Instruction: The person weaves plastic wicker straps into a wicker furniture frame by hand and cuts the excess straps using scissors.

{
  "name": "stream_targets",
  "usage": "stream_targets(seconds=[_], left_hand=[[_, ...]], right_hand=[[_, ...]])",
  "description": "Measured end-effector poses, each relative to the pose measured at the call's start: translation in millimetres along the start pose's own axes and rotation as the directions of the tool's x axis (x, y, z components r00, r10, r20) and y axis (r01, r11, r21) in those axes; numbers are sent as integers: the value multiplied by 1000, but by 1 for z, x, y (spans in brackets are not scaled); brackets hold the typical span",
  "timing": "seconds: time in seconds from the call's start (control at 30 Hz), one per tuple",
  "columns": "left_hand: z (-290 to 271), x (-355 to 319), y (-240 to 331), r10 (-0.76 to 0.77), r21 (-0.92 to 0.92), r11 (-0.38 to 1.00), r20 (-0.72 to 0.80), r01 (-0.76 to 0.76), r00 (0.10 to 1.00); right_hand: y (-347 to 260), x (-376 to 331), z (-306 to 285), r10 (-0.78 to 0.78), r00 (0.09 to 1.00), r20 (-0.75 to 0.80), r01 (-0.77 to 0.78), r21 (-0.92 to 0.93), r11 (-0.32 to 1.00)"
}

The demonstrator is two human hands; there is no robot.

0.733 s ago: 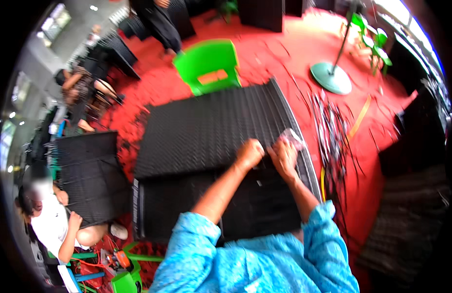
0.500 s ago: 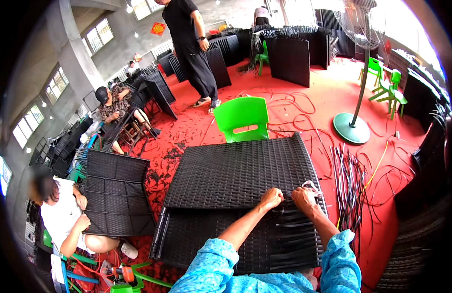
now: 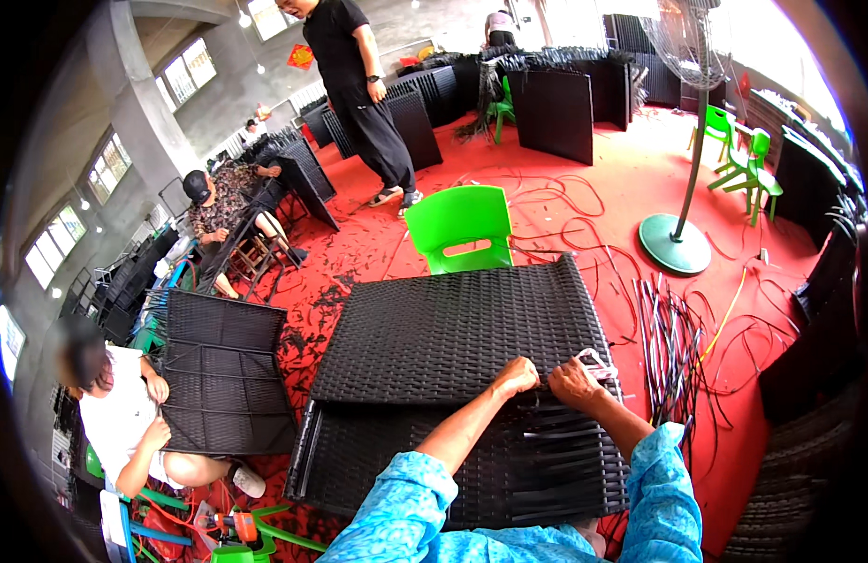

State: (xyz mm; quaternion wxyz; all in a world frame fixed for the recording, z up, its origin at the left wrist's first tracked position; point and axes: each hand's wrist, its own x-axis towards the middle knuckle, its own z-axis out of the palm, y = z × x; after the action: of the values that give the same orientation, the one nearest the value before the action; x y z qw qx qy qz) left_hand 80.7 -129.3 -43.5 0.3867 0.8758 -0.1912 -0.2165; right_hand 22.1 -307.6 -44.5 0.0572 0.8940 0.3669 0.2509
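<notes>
Staying clenched on the woven panel [image 3: 453, 338], both hands.

This is a wicker-furniture workshop in a bare concrete hall with a red floor [image 3: 631, 178]. A black woven panel [image 3: 453, 333] lies right under the hands. Loose black strands [image 3: 669, 347] lie just to their right. Further left, a seated person works another woven frame [image 3: 223, 371]. Beyond the hands stand a green plastic chair [image 3: 457, 225], a pedestal fan [image 3: 678, 239] and stacked finished panels [image 3: 556, 113].
</notes>
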Motion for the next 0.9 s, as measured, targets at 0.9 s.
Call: stream_targets(seconds=[0.9], left_hand=[[-1,-3,13,-59,105,993,2,58,998]], right_hand=[[1,4,-33,160,899,408,-192,39,981]])
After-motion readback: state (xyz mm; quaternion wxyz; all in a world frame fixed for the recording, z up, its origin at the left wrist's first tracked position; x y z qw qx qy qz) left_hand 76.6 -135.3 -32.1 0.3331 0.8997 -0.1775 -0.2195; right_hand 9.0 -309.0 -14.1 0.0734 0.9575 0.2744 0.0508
